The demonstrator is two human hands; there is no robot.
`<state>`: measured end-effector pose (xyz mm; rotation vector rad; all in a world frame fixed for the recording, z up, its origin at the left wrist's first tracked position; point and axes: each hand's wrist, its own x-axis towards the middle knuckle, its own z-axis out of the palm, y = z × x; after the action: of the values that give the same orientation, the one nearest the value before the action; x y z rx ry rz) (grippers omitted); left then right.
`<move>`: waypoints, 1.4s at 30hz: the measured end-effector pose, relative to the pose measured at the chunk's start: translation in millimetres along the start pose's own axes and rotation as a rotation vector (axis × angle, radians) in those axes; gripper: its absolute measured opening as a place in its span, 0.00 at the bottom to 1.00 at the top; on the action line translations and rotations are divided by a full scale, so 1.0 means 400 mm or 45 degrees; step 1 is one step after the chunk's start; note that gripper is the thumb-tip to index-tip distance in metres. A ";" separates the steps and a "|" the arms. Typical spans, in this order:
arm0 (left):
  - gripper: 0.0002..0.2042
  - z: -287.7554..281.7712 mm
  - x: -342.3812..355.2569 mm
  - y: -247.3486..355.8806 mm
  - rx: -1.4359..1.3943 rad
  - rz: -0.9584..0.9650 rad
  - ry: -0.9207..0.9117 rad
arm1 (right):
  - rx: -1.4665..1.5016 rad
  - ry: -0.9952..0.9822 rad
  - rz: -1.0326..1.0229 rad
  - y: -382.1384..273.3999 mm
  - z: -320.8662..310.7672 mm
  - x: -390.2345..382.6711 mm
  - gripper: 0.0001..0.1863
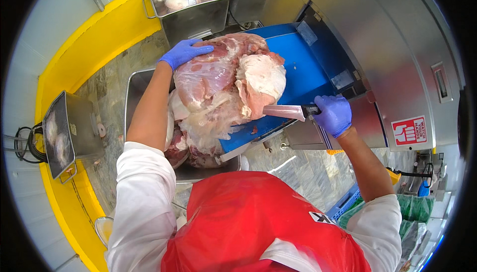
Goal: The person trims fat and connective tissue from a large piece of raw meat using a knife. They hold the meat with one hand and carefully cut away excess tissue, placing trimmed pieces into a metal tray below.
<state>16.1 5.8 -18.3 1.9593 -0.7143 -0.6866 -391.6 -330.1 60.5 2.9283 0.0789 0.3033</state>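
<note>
A large cut of raw meat with a pale fat cap lies partly on the blue conveyor belt and partly over a metal bin of more meat. My left hand, in a purple glove, rests on its far left side, fingers stretched out and holding nothing. Gloved the same way, my right hand is wrapped round the dark handle of a knife. The blade points left, its tip by the lower edge of the fat cap. Whether the blade touches the meat, I cannot tell.
A steel machine housing borders the belt on the right. Behind stands a metal bin with bagged meat; another bin of meat is at the left by the yellow wall base. A blue crate sits at lower right.
</note>
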 end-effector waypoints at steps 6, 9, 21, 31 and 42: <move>0.35 0.002 0.015 -0.046 -0.060 0.002 0.029 | 0.236 -0.025 -0.169 0.085 0.111 0.046 0.13; 0.35 -0.007 0.002 -0.036 0.009 -0.035 0.053 | 0.295 0.024 -0.235 0.106 0.152 0.077 0.14; 0.31 -0.014 -0.022 -0.006 -0.002 -0.075 0.061 | 0.529 0.022 -0.243 0.134 0.302 0.107 0.14; 0.32 -0.020 -0.017 -0.018 0.027 -0.062 0.067 | 0.659 -0.041 -0.188 0.126 0.411 0.093 0.13; 0.40 -0.028 -0.009 -0.059 0.065 -0.056 0.110 | 0.745 -0.499 -0.050 0.102 0.433 0.111 0.17</move>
<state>26.6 24.6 -33.7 2.0439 -0.6428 -0.6112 -310.9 -399.3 -88.6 3.4871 0.1948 -0.3695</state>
